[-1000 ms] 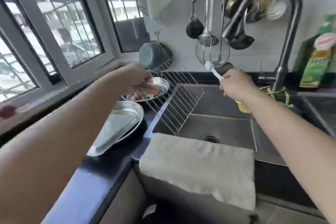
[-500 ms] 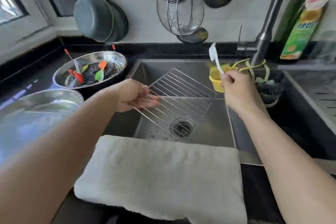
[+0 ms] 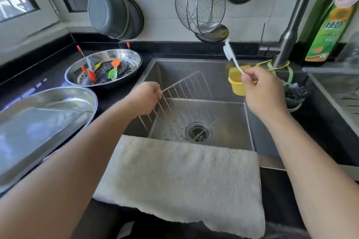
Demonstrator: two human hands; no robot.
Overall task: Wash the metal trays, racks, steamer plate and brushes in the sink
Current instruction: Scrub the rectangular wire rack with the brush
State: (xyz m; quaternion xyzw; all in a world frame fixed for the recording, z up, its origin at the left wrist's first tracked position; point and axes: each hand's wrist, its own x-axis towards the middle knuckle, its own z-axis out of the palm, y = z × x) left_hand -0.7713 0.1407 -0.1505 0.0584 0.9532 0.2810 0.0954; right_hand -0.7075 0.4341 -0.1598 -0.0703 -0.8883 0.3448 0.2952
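My left hand grips the edge of a wire rack that stands tilted on its side inside the steel sink, against the sink's left wall. My right hand pinches the handle of a white toothbrush, bristle end up, above the sink's back right. On the black counter to the left an oval metal tray holds a perforated steamer plate and small red, orange and green brushes. A larger metal tray lies nearer, at the far left.
A cream towel drapes over the sink's front edge. A yellow cup hangs at the sink's back, by the tap. A green bottle stands at the right. Pans and a wire skimmer hang on the wall.
My left hand brought the wire rack from the counter side into the sink and turned it from lying flat to standing on edge. My right hand kept the toothbrush raised.
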